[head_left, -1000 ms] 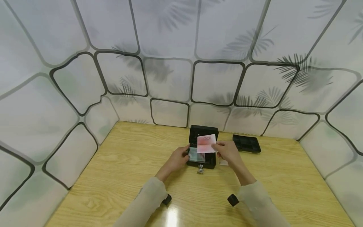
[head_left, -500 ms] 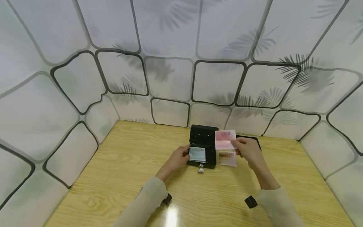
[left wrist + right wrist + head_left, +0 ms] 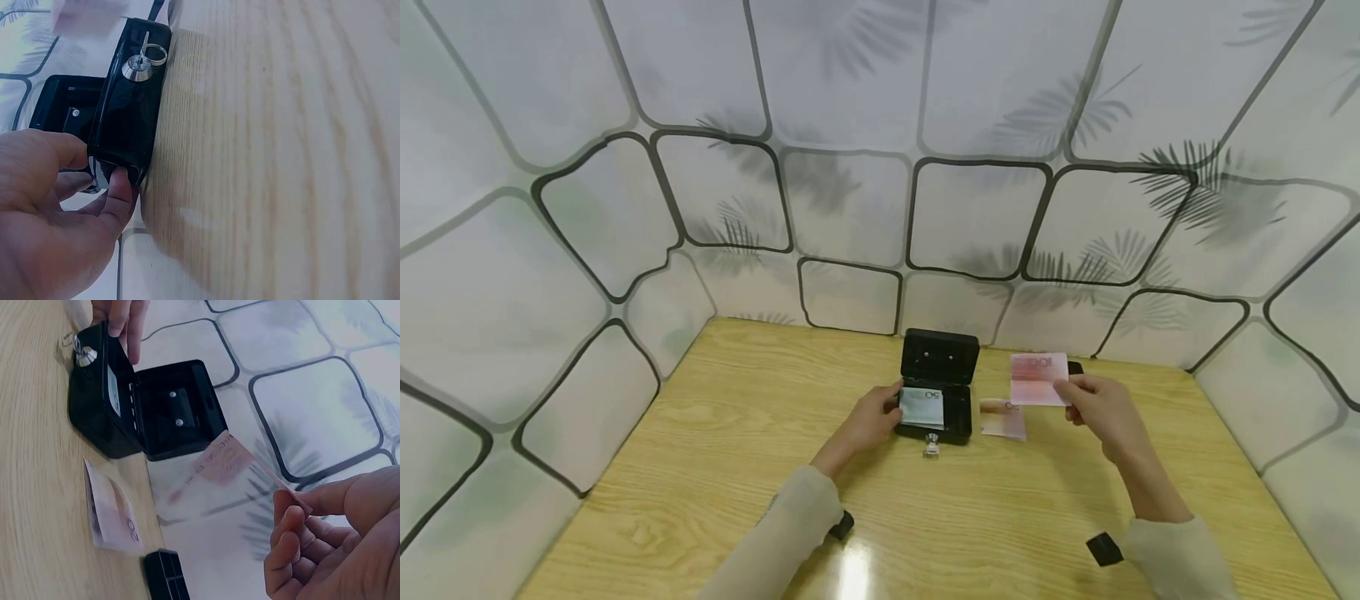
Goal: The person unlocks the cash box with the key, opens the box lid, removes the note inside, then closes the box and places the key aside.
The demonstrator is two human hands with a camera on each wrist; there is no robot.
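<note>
My right hand pinches a pink 100 banknote by its right end, between thumb and fingers, raised above the table. An open black cash box stands at the back middle, lid tipped up. Inside its left part lies a greenish 50 banknote. My left hand holds the box's left end; in the left wrist view its thumb is at the top edge and its fingers curl against the end wall. A folded 20 banknote lies on the table, right of the box.
A black divided tray sits at the back right, mostly hidden behind the 100 banknote in the head view. A key with a ring is in the box's front lock. A patterned fabric wall rises behind the wooden table.
My right hand has carried the 100 banknote rightward from over the cash box to in front of the tray, uncovering the box and the 20 banknote. My left hand has stayed put.
</note>
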